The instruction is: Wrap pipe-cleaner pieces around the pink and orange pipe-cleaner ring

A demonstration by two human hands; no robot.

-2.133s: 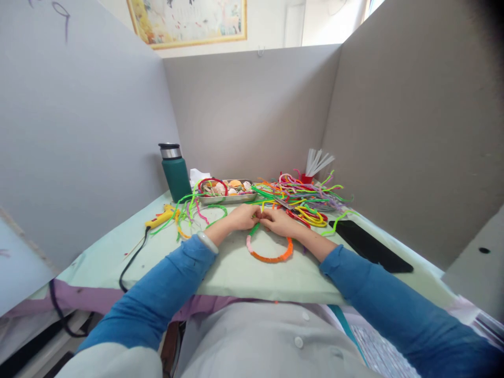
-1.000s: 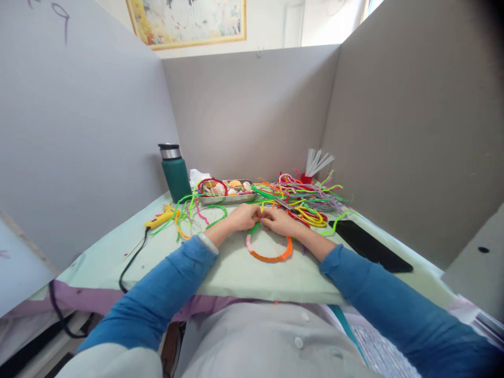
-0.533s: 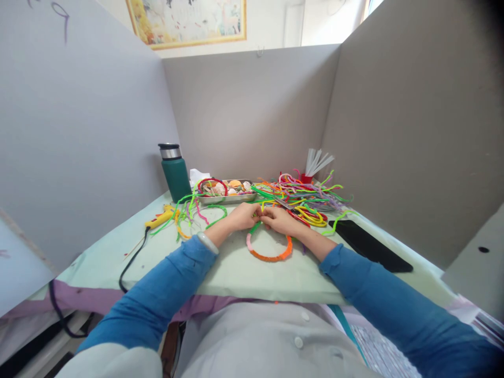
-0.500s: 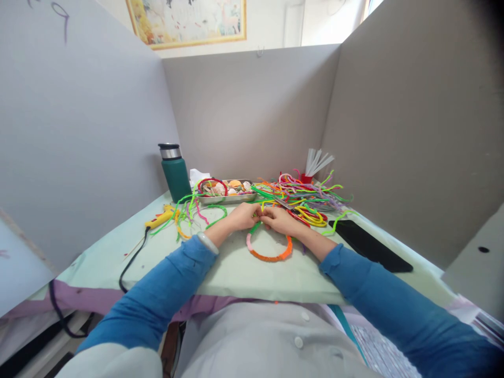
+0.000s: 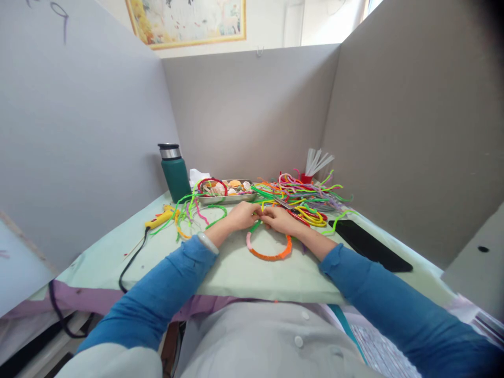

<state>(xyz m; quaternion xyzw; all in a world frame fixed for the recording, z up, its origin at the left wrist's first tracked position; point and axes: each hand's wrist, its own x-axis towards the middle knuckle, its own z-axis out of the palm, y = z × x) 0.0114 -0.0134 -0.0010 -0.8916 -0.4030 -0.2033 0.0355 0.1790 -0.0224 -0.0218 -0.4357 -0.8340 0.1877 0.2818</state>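
A ring wrapped in pipe cleaners (image 5: 271, 257), orange along the bottom with pink and green on its left side, lies on the table below my hands. My left hand (image 5: 244, 215) pinches the ring's upper part, where green and yellow fuzzy stems show at the fingertips. Close against it, my right hand (image 5: 277, 219) has its thumb and fingers pressed together at the same spot. The exact grip of both is partly hidden by the fingers. Just behind the right hand lie scissors (image 5: 283, 203) among the pipe cleaners.
Behind my hands stand a metal tray (image 5: 228, 198) of small decorations and a heap of pipe cleaners (image 5: 303, 191). A yellow glue gun (image 5: 160, 217) with a black cord and a green bottle (image 5: 175, 173) are left. A black phone-like slab (image 5: 370, 245) lies right, glue sticks (image 5: 316, 163) behind.
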